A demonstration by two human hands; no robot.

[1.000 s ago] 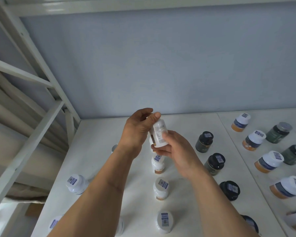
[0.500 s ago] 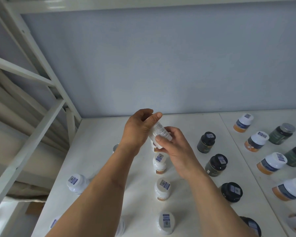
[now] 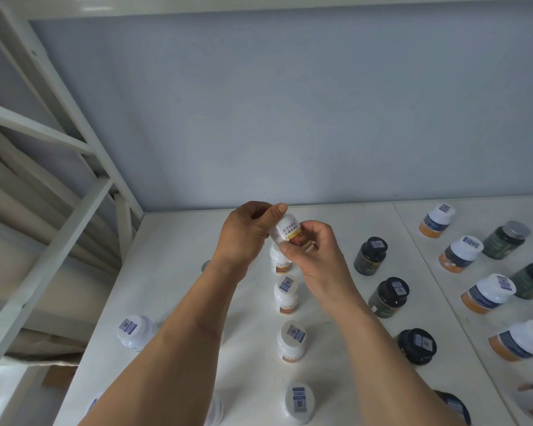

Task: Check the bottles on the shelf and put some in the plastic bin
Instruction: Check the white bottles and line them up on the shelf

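I hold a small white bottle (image 3: 290, 235) with a gold and brown label tilted above the white shelf (image 3: 173, 272). My left hand (image 3: 246, 232) grips its upper end, thumb along the side. My right hand (image 3: 311, 256) pinches its lower end from below. Beneath them a column of matching white bottles (image 3: 285, 295) stands on the shelf, each with a barcode sticker on the cap. No plastic bin is in view.
Dark bottles with black caps (image 3: 388, 298) stand in a column to the right. Further right are white-capped orange bottles (image 3: 486, 295) and green bottles (image 3: 505, 239). A white bottle (image 3: 134, 330) stands at the left. The white shelf frame (image 3: 53, 262) slants along the left; a grey wall backs the shelf.
The bottle has been turned in my hands, from showing its small-print side to showing the front label. Both hands stayed in about the same place.
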